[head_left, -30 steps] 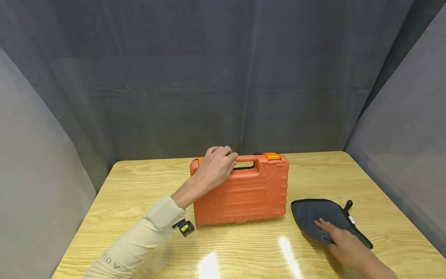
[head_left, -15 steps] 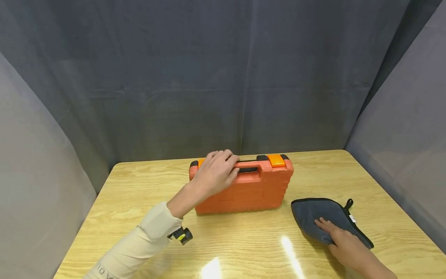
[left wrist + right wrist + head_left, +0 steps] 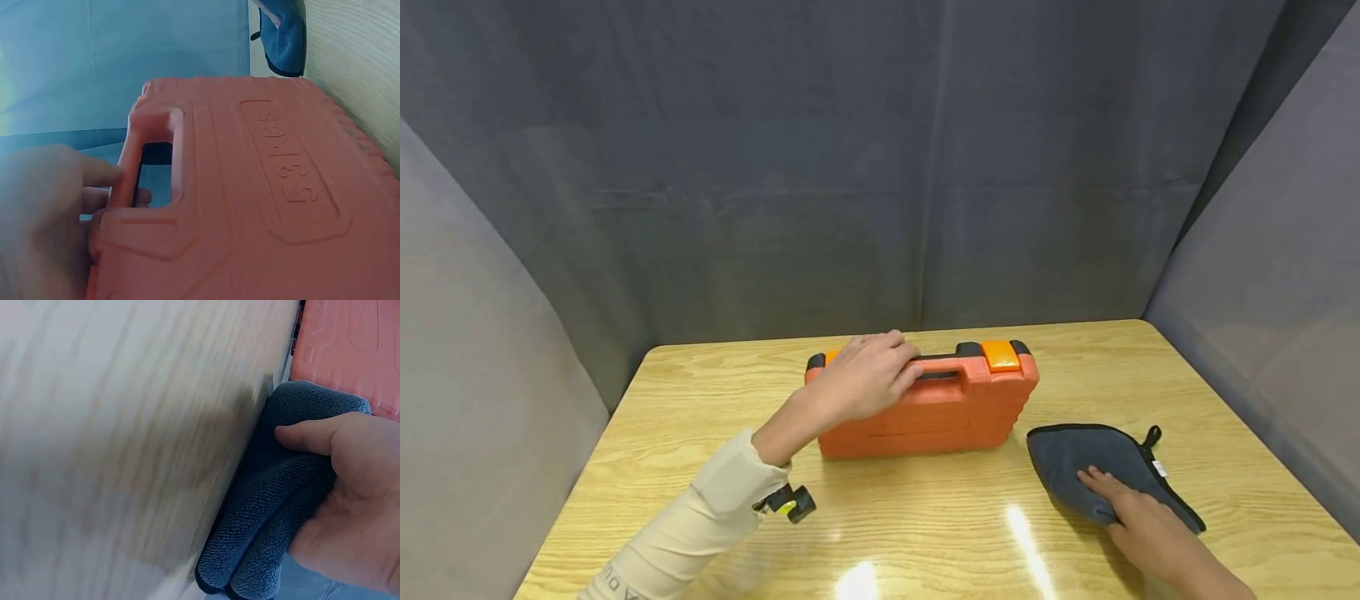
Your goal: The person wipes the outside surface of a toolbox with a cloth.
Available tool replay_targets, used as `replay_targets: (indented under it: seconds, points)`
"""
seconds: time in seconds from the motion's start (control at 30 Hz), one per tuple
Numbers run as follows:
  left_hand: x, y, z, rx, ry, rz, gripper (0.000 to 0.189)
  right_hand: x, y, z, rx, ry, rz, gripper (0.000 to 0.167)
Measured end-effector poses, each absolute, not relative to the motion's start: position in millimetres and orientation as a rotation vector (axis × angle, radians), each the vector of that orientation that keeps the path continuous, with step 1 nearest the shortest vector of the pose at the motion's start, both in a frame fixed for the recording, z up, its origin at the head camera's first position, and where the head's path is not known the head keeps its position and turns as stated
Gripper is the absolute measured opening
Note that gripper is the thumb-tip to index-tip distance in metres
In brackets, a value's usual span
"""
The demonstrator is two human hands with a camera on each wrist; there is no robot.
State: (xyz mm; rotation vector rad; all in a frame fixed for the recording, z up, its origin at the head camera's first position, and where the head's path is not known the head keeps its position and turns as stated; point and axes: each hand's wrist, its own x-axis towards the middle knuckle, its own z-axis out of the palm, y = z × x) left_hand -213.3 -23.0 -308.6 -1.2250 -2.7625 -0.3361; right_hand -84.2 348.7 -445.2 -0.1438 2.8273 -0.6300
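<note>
In the head view my left hand (image 3: 871,375) grips the handle of a red-orange tool case (image 3: 925,429) at the table's middle. Orange latches, one of them partly hidden by the hand, and black corners show along its top. The left wrist view shows the fingers curled round the left part of the handle (image 3: 129,156), and "53PCS" moulded into the case's face. To the right, a dark blue-grey cloth (image 3: 1078,454) with black edging and a hanging loop lies on the wood. My right hand (image 3: 1150,529) holds a fold of it, thumb over the plush; the other fingers are hidden in the right wrist view.
A pale wooden table (image 3: 700,433) carries both things, with glare near its front. Behind it hangs a dark grey curtain (image 3: 790,208). Light grey panels stand at the left (image 3: 467,350) and right (image 3: 1277,250). A small black device (image 3: 793,502) sits at my left cuff.
My left hand and the case's top have come down slightly, and the case's base has shifted back. More of its latched top shows, less of its front. The right hand stays on the cloth.
</note>
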Motion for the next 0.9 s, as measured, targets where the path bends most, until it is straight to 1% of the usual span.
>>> replay_targets:
  seconds: [0.2, 0.33, 0.53, 0.73, 0.9]
  points:
    - [-204.4, -28.5, -306.8, -1.314, -2.751, -0.412, 0.022, -84.6, 349.6, -445.6, -0.143, 2.825, -0.625, 0.061]
    - [-189.0, -31.4, -305.8, -1.395, -2.798, -0.464, 0.026, -83.6, 351.1, -446.1, -0.122, 2.83, -0.623, 0.061]
    - [-161.9, -29.5, -310.6, -1.472, -2.834, -0.39, 0.03, -82.3, 352.0, -445.7, -0.106, 2.845, -0.594, 0.06]
    - [-142.1, -24.6, -324.4, -1.562, -2.829, -0.262, 0.027, -83.1, 351.7, -444.9, -0.118, 2.857, -0.565, 0.061]
    - [-129.0, -19.8, -348.3, -1.594, -2.732, -0.17, 0.023, -81.8, 350.9, -444.9, -0.133, 2.861, -0.57, 0.061]
